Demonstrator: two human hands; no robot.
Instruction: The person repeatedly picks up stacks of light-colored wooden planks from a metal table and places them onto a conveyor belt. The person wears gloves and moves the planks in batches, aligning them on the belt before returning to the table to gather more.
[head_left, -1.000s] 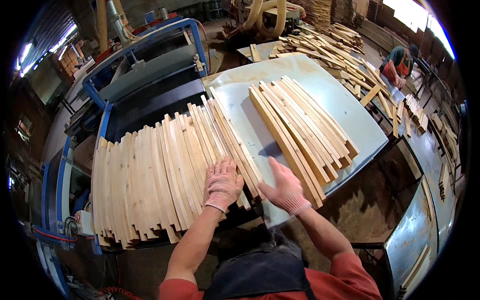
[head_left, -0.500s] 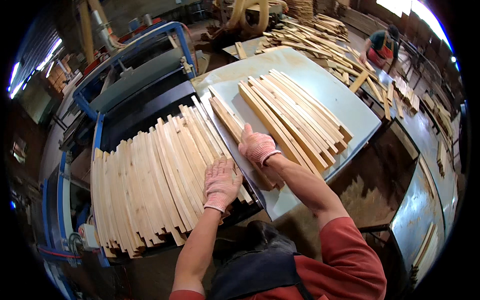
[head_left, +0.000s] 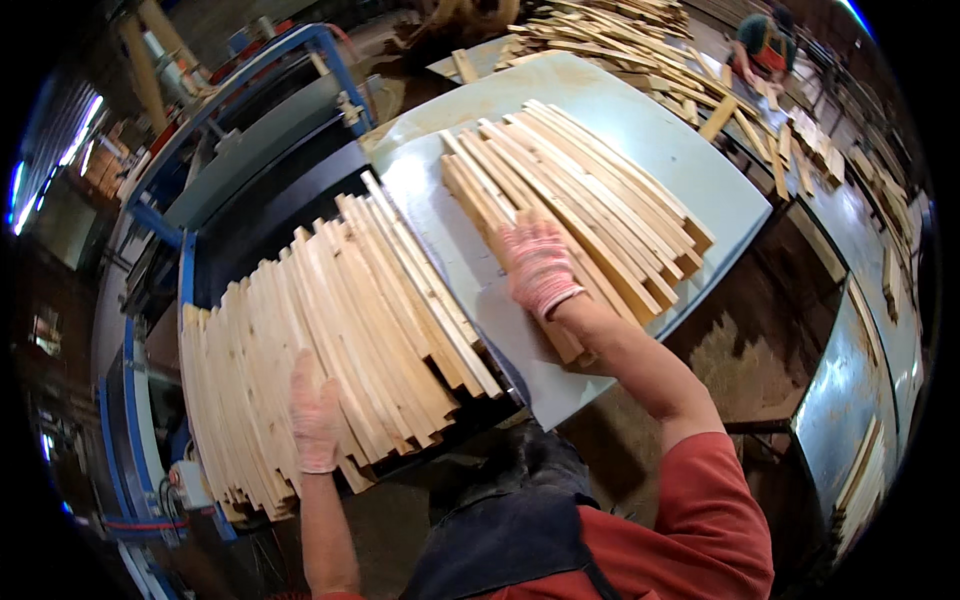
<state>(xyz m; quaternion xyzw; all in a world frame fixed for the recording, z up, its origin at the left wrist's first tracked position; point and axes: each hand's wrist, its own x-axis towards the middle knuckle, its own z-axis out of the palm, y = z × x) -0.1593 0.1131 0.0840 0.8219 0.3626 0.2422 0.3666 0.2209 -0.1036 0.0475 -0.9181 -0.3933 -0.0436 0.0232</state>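
A row of narrow wooden strips (head_left: 290, 360) lies side by side across the dark bed of a blue-framed machine. Over the near part of this row is my left hand (head_left: 317, 415) in a pale knit glove, fingers stretched out and gripping nothing. To the right, a second bunch of wooden strips (head_left: 590, 190) rests on a pale sheet-topped table (head_left: 420, 170). My right hand (head_left: 542, 265), in a pink-and-white knit glove, lies on the left edge of that bunch with its fingers extended. Its palm side is hidden.
The blue machine frame (head_left: 325, 60) rises at the far left. Loose wood pieces (head_left: 620, 45) are heaped at the back, with a co-worker (head_left: 765, 50) beside them. A metal-topped bench (head_left: 835, 385) with more strips runs along the right.
My left hand has moved left across the row. My right hand has shifted right, and the separate strips at the table's left now lie against the bunch.
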